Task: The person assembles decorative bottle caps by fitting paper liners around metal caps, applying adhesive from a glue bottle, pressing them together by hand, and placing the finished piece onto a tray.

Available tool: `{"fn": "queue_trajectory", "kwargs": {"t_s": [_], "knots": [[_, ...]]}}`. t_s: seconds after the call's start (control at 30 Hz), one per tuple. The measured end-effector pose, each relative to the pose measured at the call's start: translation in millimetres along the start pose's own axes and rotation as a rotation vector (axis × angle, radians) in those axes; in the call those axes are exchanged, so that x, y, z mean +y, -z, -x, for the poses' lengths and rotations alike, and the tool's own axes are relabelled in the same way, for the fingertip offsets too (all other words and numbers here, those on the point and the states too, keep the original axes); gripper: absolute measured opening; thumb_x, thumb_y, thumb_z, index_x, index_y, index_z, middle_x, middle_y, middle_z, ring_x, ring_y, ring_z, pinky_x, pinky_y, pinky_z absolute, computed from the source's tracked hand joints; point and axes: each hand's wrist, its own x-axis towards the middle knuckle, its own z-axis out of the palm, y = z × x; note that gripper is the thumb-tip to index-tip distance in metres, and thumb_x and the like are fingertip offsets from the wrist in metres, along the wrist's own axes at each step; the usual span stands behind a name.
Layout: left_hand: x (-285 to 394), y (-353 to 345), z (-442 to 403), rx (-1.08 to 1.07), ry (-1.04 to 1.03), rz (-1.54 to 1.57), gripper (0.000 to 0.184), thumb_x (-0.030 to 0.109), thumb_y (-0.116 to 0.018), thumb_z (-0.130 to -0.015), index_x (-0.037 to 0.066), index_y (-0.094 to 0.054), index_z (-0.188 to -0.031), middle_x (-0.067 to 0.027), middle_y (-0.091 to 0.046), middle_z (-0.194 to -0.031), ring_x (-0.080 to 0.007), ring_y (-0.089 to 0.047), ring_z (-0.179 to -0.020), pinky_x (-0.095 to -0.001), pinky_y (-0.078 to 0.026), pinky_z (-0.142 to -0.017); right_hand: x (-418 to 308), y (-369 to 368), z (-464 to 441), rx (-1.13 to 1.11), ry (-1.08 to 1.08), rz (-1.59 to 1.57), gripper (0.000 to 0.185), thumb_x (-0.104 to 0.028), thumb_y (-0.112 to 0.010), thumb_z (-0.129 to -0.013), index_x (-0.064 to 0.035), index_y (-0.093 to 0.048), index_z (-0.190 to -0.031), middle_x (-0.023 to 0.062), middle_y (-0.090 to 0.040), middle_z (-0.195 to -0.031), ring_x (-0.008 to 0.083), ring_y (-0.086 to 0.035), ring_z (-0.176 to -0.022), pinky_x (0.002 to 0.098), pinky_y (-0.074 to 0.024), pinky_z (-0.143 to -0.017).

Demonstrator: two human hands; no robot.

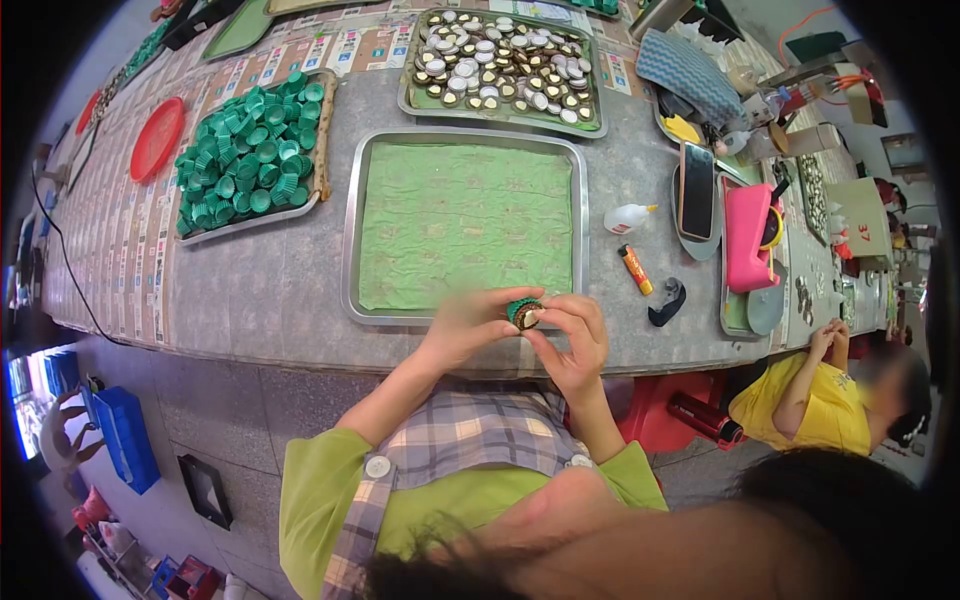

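Just over the front edge of a tray lined with green cloth, my left hand holds a small green fluted cup with a brown, round piece inside. The fingers of my right hand pinch a small pale piece at the cup's open side. Both hands meet around the cup. At the left, many green cups are heaped on another tray. Behind the lined tray, a tray bears many round brown pieces with white or cream tops.
A white glue bottle, an orange-yellow tube, a black object, a phone and a pink case lie at the right. A red plate is at the left. A person in yellow sits at the far right.
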Motion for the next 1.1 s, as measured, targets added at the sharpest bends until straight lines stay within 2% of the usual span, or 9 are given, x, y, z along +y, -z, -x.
{"fn": "queue_trajectory", "kwargs": {"t_s": [0.83, 0.9, 1.03, 1.1], "knots": [[-1.7, 0.4, -0.8, 0.005, -0.017, -0.021, 0.041, -0.002, -0.057, -0.073, -0.001, -0.049, -0.113, -0.0101, -0.053, -0.112, -0.0112, -0.054, -0.092, -0.0257, -0.045, -0.081, 0.9, -0.7, 2.3, 0.004, -0.015, 0.012, 0.03, -0.003, -0.071, -0.059, -0.0048, -0.057, -0.086, 0.0084, -0.056, -0.088, 0.0243, -0.055, -0.076, 0.0313, -0.0437, -0.064], [-2.3, 1.1, -0.8, 0.007, -0.014, -0.033, 0.04, -0.002, -0.057, -0.073, -0.001, -0.049, -0.113, -0.01, -0.053, -0.112, -0.0112, -0.054, -0.092, -0.0256, -0.045, -0.081, 0.7, -1.3, 2.9, -0.001, -0.04, -0.015, 0.026, -0.005, -0.071, -0.061, -0.0036, -0.058, -0.083, 0.0086, -0.055, -0.088, 0.0232, -0.053, -0.08, 0.0306, -0.0424, -0.068], [-1.4, 0.2, -1.0, 0.009, -0.02, -0.017, 0.04, -0.001, -0.058, -0.073, -0.001, -0.05, -0.112, -0.0097, -0.053, -0.111, -0.011, -0.054, -0.092, -0.0253, -0.045, -0.08, -0.8, -0.6, 1.1, -0.006, -0.043, -0.005, 0.026, -0.005, -0.07, -0.06, -0.0036, -0.058, -0.083, 0.0086, -0.055, -0.088, 0.0232, -0.053, -0.08, 0.0307, -0.0425, -0.068], [-2.2, 1.0, -1.1, 0.007, -0.023, -0.029, 0.04, -0.001, -0.058, -0.073, -0.001, -0.05, -0.112, -0.0097, -0.054, -0.111, -0.0111, -0.054, -0.092, -0.0252, -0.045, -0.08, -0.9, -0.4, -0.6, 0.005, -0.01, 0.023, 0.03, -0.003, -0.071, -0.058, -0.0049, -0.057, -0.085, 0.0081, -0.056, -0.088, 0.0242, -0.055, -0.076, 0.0313, -0.0438, -0.064]]}}
